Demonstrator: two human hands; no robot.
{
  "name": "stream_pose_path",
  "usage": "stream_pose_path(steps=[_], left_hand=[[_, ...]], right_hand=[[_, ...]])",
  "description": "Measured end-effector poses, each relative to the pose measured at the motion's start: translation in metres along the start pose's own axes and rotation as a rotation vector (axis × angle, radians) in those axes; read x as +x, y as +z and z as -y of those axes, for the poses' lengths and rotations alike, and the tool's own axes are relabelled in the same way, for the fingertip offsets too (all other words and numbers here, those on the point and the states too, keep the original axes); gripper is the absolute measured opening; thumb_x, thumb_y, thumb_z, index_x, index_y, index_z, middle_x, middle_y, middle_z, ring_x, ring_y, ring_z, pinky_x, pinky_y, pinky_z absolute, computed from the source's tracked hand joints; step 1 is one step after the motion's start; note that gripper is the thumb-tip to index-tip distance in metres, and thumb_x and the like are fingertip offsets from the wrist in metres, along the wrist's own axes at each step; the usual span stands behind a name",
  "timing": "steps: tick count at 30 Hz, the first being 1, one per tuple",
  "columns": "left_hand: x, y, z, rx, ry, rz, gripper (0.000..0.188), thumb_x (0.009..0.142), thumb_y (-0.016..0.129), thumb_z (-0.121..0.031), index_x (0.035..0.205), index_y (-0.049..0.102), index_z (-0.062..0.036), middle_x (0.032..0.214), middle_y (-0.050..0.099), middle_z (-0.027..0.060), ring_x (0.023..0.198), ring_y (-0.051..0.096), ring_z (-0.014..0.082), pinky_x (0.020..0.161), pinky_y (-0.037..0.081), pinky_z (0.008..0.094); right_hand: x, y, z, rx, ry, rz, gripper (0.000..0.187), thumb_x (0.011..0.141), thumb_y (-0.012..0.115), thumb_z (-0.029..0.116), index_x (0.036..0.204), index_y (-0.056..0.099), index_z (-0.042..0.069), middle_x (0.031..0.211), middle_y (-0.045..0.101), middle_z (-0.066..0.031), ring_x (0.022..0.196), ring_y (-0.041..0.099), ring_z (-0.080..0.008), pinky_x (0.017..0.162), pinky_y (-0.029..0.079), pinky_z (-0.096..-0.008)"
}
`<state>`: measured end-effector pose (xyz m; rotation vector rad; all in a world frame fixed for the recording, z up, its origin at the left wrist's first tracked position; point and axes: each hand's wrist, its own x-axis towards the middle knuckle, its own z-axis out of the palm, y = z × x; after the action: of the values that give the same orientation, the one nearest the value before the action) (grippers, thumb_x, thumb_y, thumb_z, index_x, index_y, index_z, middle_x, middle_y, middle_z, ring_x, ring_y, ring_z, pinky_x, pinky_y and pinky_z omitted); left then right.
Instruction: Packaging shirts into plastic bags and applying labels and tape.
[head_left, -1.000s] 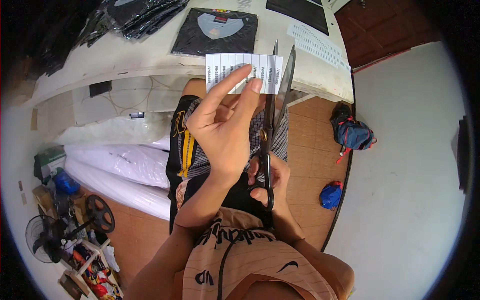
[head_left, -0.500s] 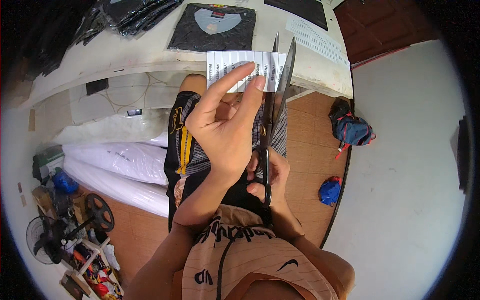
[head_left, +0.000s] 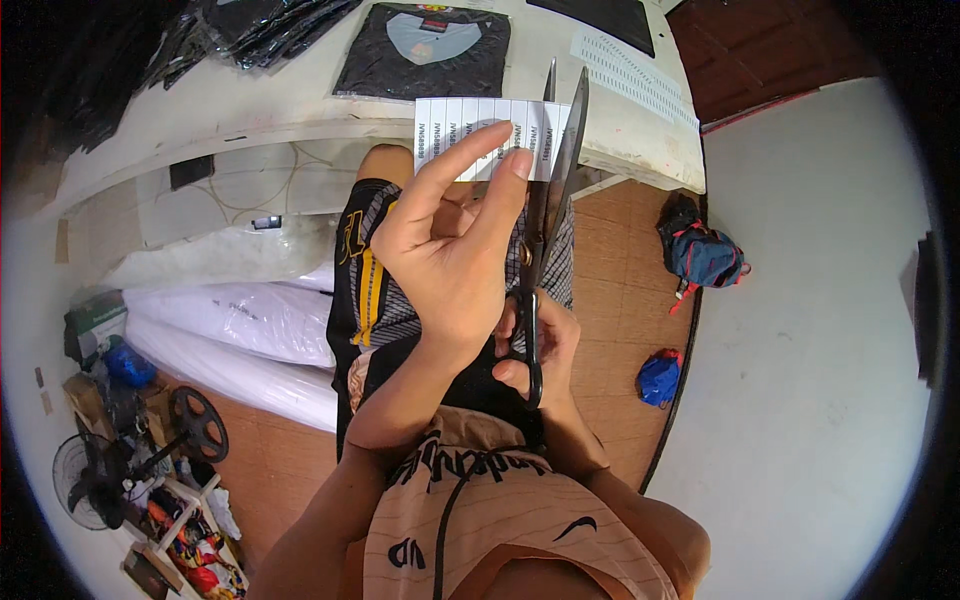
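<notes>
Slightly rightward, the paper [head_left: 480,112] has moved further between the parted blades of the scissors [head_left: 528,258]. Pinched by the left hand [head_left: 450,255] across the surface's [head_left: 630,150] near edge, it looks light, limp, easily creased, best held mid-sheet. Rightward, the right hand [head_left: 555,340] grips the scissors' handles.

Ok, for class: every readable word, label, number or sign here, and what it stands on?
I'll give places, not wording.
White card in the left hand: printed codes, sideways.
Tan shirt: dark lettering and a mark.
Shorts: yellow characters.
Sheet on the table: rows too small to read.
Red collar tag: too small to read.
White roll: small print, unreadable.
</notes>
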<state>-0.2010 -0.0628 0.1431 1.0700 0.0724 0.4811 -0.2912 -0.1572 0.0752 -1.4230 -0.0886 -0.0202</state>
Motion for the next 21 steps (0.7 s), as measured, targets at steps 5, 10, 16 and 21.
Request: stream_pose_path(steps=[5, 10, 16, 21], left_hand=[[-0.0001, -0.0014, 0.0008, -0.007, -0.006, 0.01, 0.023, 0.082, 0.068, 0.007, 0.104, 0.066, 0.0024, 0.074, 0.062, -0.0045, 0.058, 0.043, -0.0051, 0.048, 0.028, 0.0117], [-0.0012, -0.0006, 0.0006, -0.015, -0.01, 0.007, 0.022, 0.081, 0.068, 0.007, 0.103, 0.067, 0.002, 0.075, 0.062, -0.0046, 0.058, 0.043, -0.0053, 0.048, 0.028, 0.0115], [-0.0014, -0.0014, 0.0003, -0.008, -0.019, 0.025, 0.022, 0.081, 0.068, 0.007, 0.104, 0.067, 0.0027, 0.08, 0.065, -0.0014, 0.061, 0.048, -0.0036, 0.05, 0.033, 0.0114], [-0.0007, 0.0007, 0.0008, -0.031, -0.001, 0.005, 0.023, 0.081, 0.068, 0.007, 0.103, 0.066, 0.0034, 0.089, 0.067, 0.0045, 0.068, 0.055, -0.0004, 0.053, 0.04, 0.0126]], right_hand=[[0.0007, -0.0001, 0.0006, -0.004, -0.012, 0.007, 0.056, 0.062, 0.087, 0.044, 0.074, 0.048, 0.005, 0.07, 0.049, -0.0005, 0.056, 0.045, -0.0064, 0.05, 0.036, -0.0197], [0.0, 0.0007, 0.0006, 0.014, 0.002, 0.0, 0.056, 0.062, 0.087, 0.044, 0.073, 0.048, 0.005, 0.07, 0.049, -0.0005, 0.056, 0.045, -0.006, 0.049, 0.036, -0.0197], [-0.001, 0.0008, -0.0021, 0.034, -0.005, -0.017, 0.054, 0.063, 0.087, 0.041, 0.072, 0.048, 0.004, 0.069, 0.049, -0.0004, 0.055, 0.045, -0.0059, 0.049, 0.036, -0.0195], [-0.0013, 0.0009, -0.0007, 0.023, -0.002, -0.016, 0.052, 0.065, 0.086, 0.039, 0.072, 0.048, 0.005, 0.068, 0.049, -0.0002, 0.055, 0.045, -0.0061, 0.049, 0.036, -0.0199]])
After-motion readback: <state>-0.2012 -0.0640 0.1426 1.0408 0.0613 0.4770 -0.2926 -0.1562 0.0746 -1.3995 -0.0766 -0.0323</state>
